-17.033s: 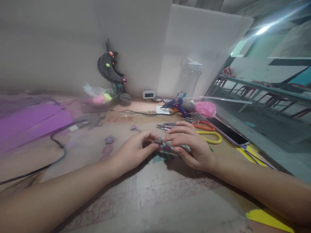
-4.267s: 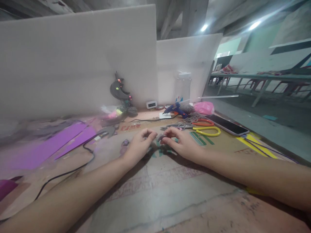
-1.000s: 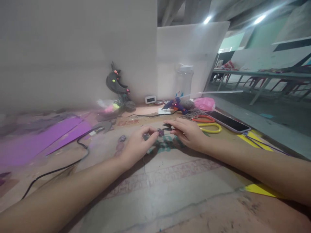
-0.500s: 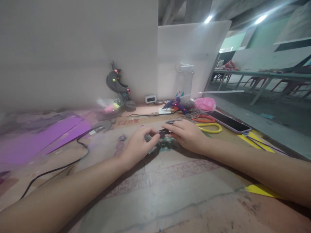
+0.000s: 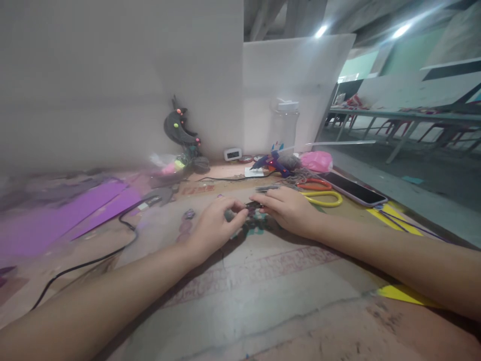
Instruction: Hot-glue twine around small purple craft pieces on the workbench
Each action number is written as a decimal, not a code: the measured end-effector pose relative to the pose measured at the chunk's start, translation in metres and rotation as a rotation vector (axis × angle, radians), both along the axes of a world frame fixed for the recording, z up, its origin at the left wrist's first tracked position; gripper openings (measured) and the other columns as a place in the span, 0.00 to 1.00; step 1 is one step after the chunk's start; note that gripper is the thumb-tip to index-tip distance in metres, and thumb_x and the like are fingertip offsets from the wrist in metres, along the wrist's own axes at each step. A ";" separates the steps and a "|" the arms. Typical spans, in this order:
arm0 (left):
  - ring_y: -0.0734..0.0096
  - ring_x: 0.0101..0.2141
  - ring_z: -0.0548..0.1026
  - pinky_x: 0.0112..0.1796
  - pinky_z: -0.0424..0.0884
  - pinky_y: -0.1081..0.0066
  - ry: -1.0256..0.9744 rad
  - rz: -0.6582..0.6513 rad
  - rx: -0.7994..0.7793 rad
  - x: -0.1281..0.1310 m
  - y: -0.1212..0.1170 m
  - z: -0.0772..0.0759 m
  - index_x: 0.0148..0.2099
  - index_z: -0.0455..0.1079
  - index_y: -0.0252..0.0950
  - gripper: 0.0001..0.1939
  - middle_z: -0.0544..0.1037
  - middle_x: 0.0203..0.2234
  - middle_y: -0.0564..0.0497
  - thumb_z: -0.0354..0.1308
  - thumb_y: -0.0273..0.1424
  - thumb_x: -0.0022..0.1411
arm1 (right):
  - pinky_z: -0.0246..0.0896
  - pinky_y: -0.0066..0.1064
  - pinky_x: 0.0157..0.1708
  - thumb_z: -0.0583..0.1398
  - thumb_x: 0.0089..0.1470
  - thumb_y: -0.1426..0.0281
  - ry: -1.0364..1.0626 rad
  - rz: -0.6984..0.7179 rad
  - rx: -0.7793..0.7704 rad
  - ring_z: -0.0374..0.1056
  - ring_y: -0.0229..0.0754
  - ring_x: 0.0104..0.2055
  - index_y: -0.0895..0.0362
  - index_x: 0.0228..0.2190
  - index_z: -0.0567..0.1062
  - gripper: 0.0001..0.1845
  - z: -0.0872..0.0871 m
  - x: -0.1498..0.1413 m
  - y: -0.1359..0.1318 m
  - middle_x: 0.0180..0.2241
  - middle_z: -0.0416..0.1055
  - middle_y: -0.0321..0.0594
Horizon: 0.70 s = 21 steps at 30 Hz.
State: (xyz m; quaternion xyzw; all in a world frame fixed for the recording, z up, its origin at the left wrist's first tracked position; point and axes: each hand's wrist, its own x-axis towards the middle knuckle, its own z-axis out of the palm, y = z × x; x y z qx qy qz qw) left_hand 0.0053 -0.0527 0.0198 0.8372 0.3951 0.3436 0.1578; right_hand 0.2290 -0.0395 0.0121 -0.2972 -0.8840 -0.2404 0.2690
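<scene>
Near the middle of the table, my left hand (image 5: 220, 220) has thumb and index finger pinched at one side of a small dark piece (image 5: 254, 205). From the other side my right hand (image 5: 287, 210) closes its fingers on the same dark piece, whose kind is too blurred to make out. Beneath the fingers lies a printed green and dark patch (image 5: 256, 228) on the table cover. Left of my left hand is a small grey-purple lump (image 5: 189, 214). Yellow-handled scissors (image 5: 325, 198) rest just beyond my right wrist.
A blue glue gun (image 5: 272, 163) stands at the back before a clear bottle (image 5: 284, 125). A phone (image 5: 355, 189) and a pink bag (image 5: 317, 161) lie at right. Purple sheets (image 5: 93, 205) and a black cable (image 5: 86, 261) spread at left. A dark crescent ornament (image 5: 178, 128) stands behind.
Both hands keep almost the same place and grip around the small dark piece. The view has shifted very slightly; nothing else has visibly moved.
</scene>
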 end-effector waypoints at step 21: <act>0.65 0.39 0.73 0.42 0.65 0.68 -0.012 0.041 -0.065 0.003 0.001 0.002 0.35 0.70 0.37 0.07 0.76 0.34 0.51 0.52 0.33 0.62 | 0.57 0.32 0.32 0.49 0.65 0.67 0.099 0.019 -0.007 0.64 0.43 0.32 0.61 0.47 0.72 0.17 0.001 0.000 0.001 0.31 0.72 0.44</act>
